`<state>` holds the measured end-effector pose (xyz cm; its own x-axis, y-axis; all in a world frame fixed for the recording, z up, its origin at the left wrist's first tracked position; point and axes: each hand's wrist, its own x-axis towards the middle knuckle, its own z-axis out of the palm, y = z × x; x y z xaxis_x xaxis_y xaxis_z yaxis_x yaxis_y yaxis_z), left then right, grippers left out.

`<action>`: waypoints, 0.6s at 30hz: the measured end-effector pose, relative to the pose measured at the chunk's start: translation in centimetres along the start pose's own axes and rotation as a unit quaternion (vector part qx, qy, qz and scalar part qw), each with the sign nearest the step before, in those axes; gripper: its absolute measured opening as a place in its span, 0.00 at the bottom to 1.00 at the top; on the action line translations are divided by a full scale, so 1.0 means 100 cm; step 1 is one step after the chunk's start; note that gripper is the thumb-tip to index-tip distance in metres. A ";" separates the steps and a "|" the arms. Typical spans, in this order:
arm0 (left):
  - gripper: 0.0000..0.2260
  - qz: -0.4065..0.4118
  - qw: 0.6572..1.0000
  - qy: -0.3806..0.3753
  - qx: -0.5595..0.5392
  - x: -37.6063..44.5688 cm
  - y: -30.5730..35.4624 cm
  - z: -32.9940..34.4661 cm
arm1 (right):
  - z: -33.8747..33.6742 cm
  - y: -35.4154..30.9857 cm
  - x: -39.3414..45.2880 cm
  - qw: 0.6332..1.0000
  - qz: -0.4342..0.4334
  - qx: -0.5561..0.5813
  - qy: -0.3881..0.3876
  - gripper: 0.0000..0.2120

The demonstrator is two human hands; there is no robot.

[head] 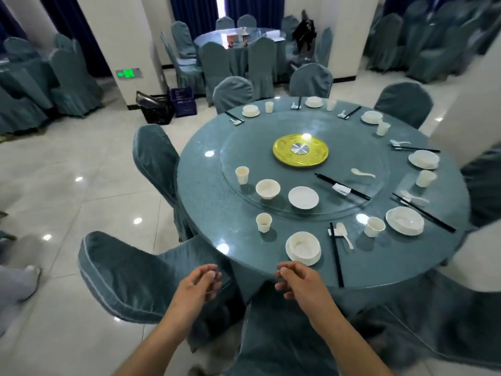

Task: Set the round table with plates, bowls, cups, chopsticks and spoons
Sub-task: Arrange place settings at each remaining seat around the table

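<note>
One loose plate [303, 197] sat on the glass turntable's [379, 169] near edge, straight ahead of the right hand [298, 283], the nearer one; the left hand [199, 283] and right hung relaxed, empty, at the tabletop's [200, 185] near edge.

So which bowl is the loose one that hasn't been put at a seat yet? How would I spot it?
Start at the glass turntable in the middle of the round table, with its yellow disc. On the turntable's near-left edge an empty bowl stands between a cup and a flat plate. Unlike the bowls at the seats, it sits on no plate.
</note>
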<state>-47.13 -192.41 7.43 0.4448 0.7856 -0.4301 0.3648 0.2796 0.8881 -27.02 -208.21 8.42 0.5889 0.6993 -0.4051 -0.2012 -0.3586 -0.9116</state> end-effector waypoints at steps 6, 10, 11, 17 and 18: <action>0.09 -0.025 0.997 -0.068 -0.017 0.066 0.014 -0.040 | 0.050 -0.011 0.032 0.995 0.020 0.042 0.087 0.08; 0.09 -0.002 0.993 -0.121 0.011 0.126 0.027 -0.081 | 0.102 -0.023 0.065 0.982 0.015 0.098 0.164 0.08; 0.08 0.007 0.989 -0.143 0.023 0.140 0.033 -0.094 | 0.117 -0.026 0.070 0.975 0.017 0.113 0.188 0.08; 0.08 0.036 0.978 -0.202 0.045 0.182 0.060 -0.163 | 0.191 -0.045 0.076 0.954 0.010 0.164 0.252 0.07; 0.08 0.040 0.977 -0.204 0.042 0.187 0.063 -0.174 | 0.203 -0.049 0.077 0.952 0.009 0.166 0.256 0.07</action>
<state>-50.78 -166.35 7.84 0.7573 0.5136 -0.4033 0.3731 0.1665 0.9127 -37.42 -188.50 8.36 0.8706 0.2722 -0.4099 -0.4000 -0.0934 -0.9117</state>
